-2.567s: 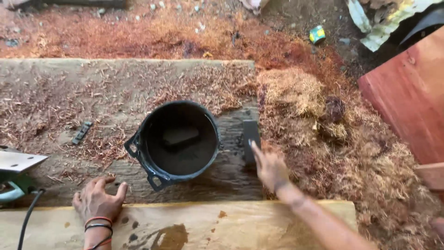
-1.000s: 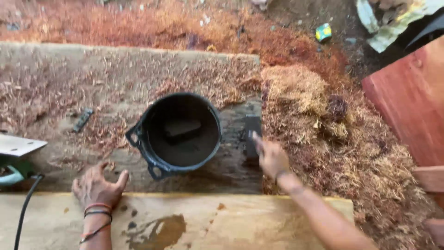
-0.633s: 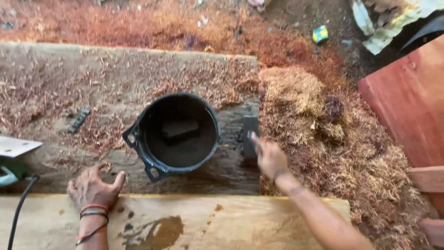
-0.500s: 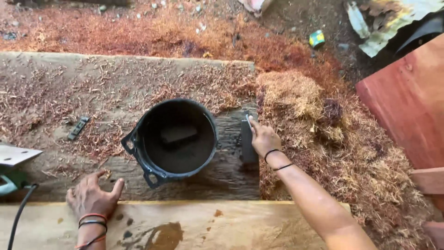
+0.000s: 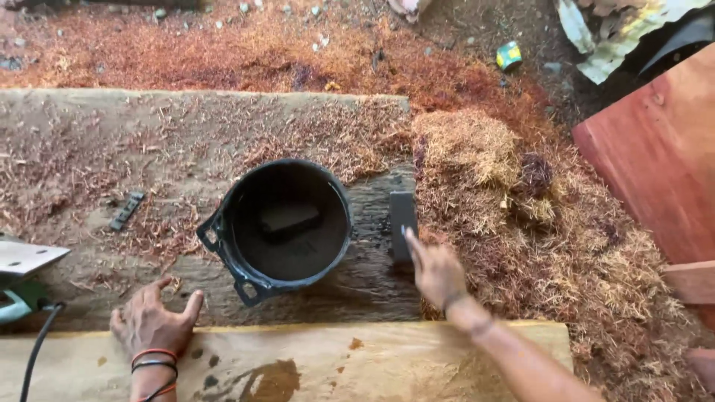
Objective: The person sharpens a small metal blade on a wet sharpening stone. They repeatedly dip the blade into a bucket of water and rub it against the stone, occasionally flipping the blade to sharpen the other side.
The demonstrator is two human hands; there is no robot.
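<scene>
A black round pot (image 5: 223, 223) with small side lugs stands on a wide weathered plank (image 5: 89, 134) strewn with wood shavings. Dark water and a dark rectangular block (image 5: 289, 219) lie inside it. A second dark block (image 5: 401, 217) rests flat on the plank just right of the pot. My right hand (image 5: 436, 269) hovers over that block's near end, fingers extended, holding nothing. My left hand (image 5: 151, 325) lies flat, fingers spread, at the plank's near edge, left of the pot. It wears red and black wristbands.
A pale plank (image 5: 357, 361) with a wet stain runs along the front. A green power tool with a metal base (image 5: 22, 279) and a black cord sits at the left. A small black part (image 5: 127, 211) lies among shavings. Sawdust heaps (image 5: 521, 208) and red boards (image 5: 655, 156) fill the right.
My right hand reached forward to the block beside the pot, then drew back toward me to its near end. My left hand stayed flat on the plank.
</scene>
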